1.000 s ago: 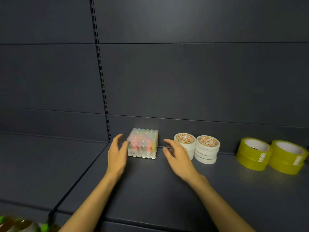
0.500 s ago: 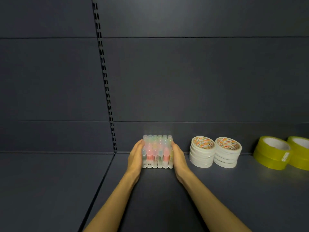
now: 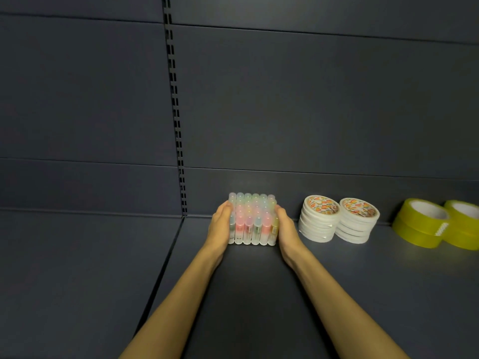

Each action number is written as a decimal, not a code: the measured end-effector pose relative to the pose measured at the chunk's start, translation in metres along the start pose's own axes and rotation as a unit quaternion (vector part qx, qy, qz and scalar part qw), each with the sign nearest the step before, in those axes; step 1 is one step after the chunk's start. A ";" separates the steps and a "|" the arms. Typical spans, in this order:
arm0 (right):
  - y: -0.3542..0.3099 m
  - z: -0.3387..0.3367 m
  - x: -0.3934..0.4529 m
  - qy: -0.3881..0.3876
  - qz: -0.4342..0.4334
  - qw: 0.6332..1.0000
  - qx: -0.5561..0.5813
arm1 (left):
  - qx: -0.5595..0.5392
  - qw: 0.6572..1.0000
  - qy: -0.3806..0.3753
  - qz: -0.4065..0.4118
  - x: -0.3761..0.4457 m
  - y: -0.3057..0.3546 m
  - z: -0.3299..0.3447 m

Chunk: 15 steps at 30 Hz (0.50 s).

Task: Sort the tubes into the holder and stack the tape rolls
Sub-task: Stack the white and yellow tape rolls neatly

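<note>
A square block of several translucent pastel tubes (image 3: 252, 221) stands upright in a clear holder on the dark shelf (image 3: 259, 294), close to the back wall. My left hand (image 3: 220, 226) presses flat against the block's left side. My right hand (image 3: 285, 229) presses flat against its right side. Fingers on both hands lie straight along the tubes. To the right stand two stacks of white tape rolls with printed centres (image 3: 320, 218) (image 3: 357, 220). Farther right sit two stacks of yellow-green tape rolls (image 3: 421, 224) (image 3: 464, 226).
A slotted upright (image 3: 176, 112) runs down the back panel left of the tubes. A seam (image 3: 160, 263) divides this shelf from the neighbouring shelf (image 3: 77, 268) on the left.
Both hands closed in from either side and now press on the tube block. The camera has moved nearer and the view has shifted, with the block near the centre.
</note>
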State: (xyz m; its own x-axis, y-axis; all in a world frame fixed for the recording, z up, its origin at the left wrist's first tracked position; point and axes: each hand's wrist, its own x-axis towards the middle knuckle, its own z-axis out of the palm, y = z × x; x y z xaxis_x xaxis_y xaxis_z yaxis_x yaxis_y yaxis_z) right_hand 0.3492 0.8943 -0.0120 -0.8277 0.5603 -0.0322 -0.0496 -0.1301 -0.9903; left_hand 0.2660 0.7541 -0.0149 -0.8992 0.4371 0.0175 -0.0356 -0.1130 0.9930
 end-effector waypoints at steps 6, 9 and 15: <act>0.000 -0.001 -0.029 -0.018 0.005 1.000 -0.022 | 0.006 0.999 -0.046 -0.004 -0.035 0.013 -0.012; -0.001 -0.001 -0.048 -0.026 0.001 0.999 -0.030 | 0.009 0.999 -0.044 0.001 -0.060 0.018 -0.013; 0.002 -0.006 -0.091 -0.050 -0.012 0.998 -0.043 | 0.048 0.998 -0.043 0.010 -0.114 0.020 -0.023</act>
State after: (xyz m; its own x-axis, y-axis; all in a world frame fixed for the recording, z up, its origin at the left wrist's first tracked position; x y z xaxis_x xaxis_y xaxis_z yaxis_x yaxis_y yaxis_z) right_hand 0.4283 0.8481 -0.0117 -0.8790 0.4768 0.0001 -0.0243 -0.0445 -0.9987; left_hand 0.3580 0.6817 0.0004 -0.8580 0.5117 0.0435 0.0278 -0.0382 0.9989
